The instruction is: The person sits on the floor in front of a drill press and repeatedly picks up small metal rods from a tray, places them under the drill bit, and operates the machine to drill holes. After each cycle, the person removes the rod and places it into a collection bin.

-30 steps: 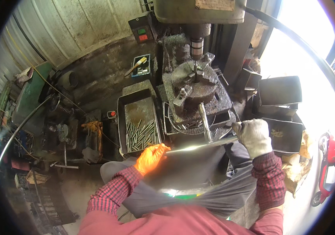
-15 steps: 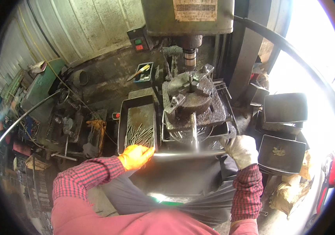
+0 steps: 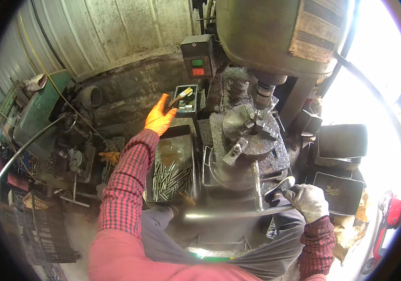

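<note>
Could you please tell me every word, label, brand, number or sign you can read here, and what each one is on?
No text can be read with certainty in this view.
Plate on the machine head: dark bands show, but any lettering is too blurred to read.
Switch box with green and red buttons: any markings are too small to read.
Brush near the left hand: no readable marking.

Up on the wearer's head, the left lens of a wide fisheye pair looks down and forward, near enough to take in both sleeves [image 3: 128, 187] behind the left fingers [image 3: 163, 100] and right fingers [image 3: 292, 193], reaching the wall [image 3: 111, 28] beyond the left fingers.
</note>
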`<control>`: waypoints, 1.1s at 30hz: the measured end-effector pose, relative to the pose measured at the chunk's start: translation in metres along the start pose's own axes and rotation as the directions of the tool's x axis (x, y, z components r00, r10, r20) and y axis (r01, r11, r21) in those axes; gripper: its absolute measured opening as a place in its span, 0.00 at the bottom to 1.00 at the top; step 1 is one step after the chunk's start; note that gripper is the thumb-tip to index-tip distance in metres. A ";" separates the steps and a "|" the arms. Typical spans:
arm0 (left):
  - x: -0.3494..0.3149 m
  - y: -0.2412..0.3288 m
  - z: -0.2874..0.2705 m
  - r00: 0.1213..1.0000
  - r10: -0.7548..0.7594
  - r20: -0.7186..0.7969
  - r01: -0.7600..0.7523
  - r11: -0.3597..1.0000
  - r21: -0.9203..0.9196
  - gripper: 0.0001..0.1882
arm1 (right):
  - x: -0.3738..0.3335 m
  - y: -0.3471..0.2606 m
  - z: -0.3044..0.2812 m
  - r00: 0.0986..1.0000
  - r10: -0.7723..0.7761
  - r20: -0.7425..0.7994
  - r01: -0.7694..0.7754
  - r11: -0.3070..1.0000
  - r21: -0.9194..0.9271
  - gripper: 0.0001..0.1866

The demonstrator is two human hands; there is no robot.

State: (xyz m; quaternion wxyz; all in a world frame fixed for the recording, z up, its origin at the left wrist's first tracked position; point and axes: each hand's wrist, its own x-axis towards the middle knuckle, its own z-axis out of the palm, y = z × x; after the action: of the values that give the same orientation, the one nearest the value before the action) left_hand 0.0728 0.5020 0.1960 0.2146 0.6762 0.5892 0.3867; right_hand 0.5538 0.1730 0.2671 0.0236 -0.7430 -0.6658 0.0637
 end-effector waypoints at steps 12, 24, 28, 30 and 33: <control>0.003 0.012 -0.025 0.974 0.202 -0.100 -0.187 0.972 0.143 0.20 | 0.001 -0.009 -0.005 0.998 0.068 0.016 -0.069 0.997 0.044 0.20; -0.065 0.051 -0.065 0.971 0.230 -0.060 -0.200 0.927 0.317 0.19 | -0.005 0.003 0.007 0.977 -0.059 -0.205 0.062 0.998 0.007 0.24; -0.108 0.083 -0.062 0.987 0.090 -0.133 -0.085 0.995 0.044 0.16 | -0.009 0.000 -0.004 0.990 -0.023 -0.141 0.034 0.997 0.075 0.20; -0.126 0.111 -0.039 0.979 0.180 -0.091 -0.198 0.946 -0.257 0.16 | -0.010 -0.002 -0.008 0.994 -0.002 -0.107 0.017 0.990 0.137 0.22; -0.134 0.156 0.011 0.963 0.261 -0.068 -0.256 0.805 -0.535 0.14 | -0.012 -0.003 -0.010 0.992 -0.030 -0.122 0.036 0.998 0.054 0.21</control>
State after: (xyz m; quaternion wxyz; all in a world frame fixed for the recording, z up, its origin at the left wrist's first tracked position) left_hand 0.1788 0.3417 0.2691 0.3437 0.6640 0.3580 0.5593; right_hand 0.5507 0.1621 0.2784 0.0858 -0.7335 -0.6733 0.0365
